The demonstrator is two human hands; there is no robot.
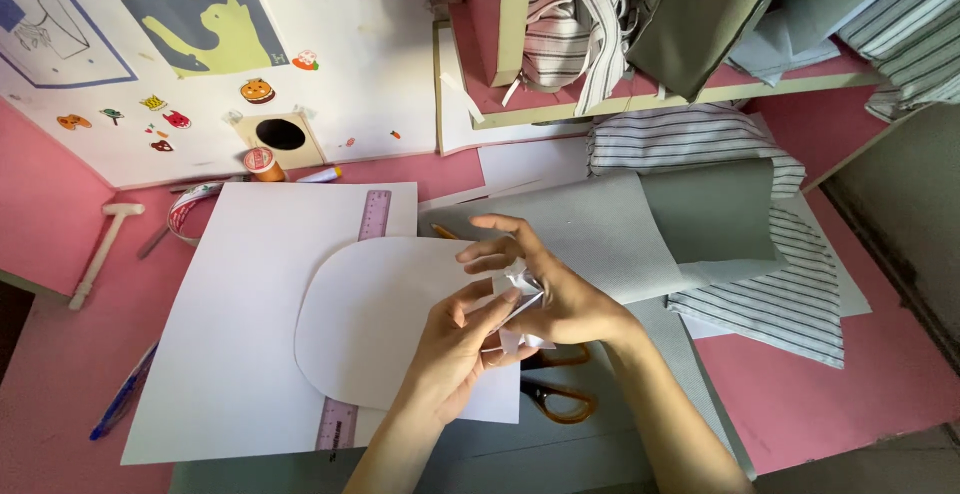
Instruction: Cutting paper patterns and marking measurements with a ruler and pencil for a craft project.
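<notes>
paper scrap (522, 284) | pinched between left hand (455, 349) and right hand (550, 289) | seemingly crumpled

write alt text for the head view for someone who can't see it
Two hands, left hand and right hand, pinch a small crumpled white paper scrap above a rounded white paper cutout on a pink table. A purple ruler, orange-handled scissors and grey fabric lie around.

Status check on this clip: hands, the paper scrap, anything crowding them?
Left hand and right hand both pinch a small crumpled white paper scrap. Held above rounded white paper cutout. Orange-handled scissors lie just beneath, not touching.
</notes>
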